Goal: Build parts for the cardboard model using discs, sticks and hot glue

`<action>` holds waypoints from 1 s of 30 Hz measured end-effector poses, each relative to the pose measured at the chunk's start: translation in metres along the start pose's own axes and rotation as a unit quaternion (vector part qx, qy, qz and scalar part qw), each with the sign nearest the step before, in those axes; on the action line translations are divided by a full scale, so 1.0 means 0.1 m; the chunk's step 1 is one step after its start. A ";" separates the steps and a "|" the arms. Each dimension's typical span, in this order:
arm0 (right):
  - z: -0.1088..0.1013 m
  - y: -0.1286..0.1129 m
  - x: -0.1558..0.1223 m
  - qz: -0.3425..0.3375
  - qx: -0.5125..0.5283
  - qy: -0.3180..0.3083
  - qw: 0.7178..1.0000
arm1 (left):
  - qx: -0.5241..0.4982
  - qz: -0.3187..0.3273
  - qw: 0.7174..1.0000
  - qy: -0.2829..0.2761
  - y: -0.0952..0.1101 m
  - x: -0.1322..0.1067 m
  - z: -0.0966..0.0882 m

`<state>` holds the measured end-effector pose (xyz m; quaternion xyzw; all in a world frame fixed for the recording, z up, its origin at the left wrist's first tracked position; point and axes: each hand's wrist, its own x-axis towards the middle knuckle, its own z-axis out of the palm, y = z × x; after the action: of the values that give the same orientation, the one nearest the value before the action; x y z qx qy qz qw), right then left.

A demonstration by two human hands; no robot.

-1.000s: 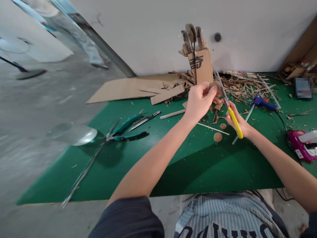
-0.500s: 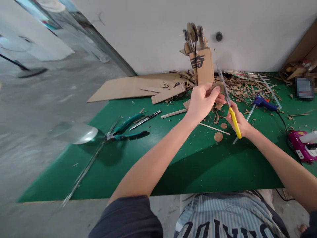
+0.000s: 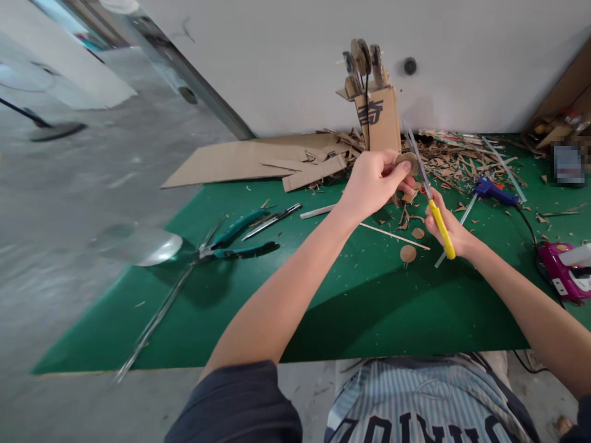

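Between thumb and fingers, my left hand pinches a small round cardboard disc. My right hand is closed around the yellow handles of a pair of scissors. Their blades point up and away, slightly parted, at the disc's right edge. Below my hands, two cut cardboard circles lie on the green table: a larger circle and a smaller circle. A thin wooden stick runs beside them. Behind my left hand stands a cardboard structure with round pieces on top.
Cardboard scraps pile along the wall. A blue glue gun and a magenta device lie right. On the left are green-handled pliers, a craft knife, clear rods and a large cardboard sheet.
The scissors' handles have shifted slightly right and down in view, with the blades still at the disc's edge. My left wrist has moved slightly left.
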<state>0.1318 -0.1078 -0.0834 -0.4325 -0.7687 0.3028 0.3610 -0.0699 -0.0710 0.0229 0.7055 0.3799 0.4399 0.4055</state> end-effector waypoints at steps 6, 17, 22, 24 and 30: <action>-0.01 -0.08 0.03 0.030 -0.006 -0.006 1.000 | 0.006 -0.003 1.000 -0.007 -0.03 0.03 -0.01; -0.06 -0.21 0.06 0.029 -0.051 -0.014 0.998 | 0.035 0.008 0.999 -0.037 0.05 0.02 -0.13; -0.09 -0.25 0.06 0.051 -0.073 -0.029 0.996 | 0.076 0.014 0.996 -0.049 0.05 0.04 -0.16; -0.10 -0.26 0.06 0.065 -0.083 -0.033 0.994 | 0.091 0.016 0.994 -0.052 0.04 0.05 -0.18; -0.10 -0.24 0.05 0.080 -0.104 -0.028 0.991 | 0.094 0.017 0.994 -0.053 0.03 0.06 -0.27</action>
<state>0.1276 -0.1120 -0.0579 -0.5186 -0.7690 0.2615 0.2670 -0.0925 -0.0605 0.0352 0.7694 0.3855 0.3707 0.3493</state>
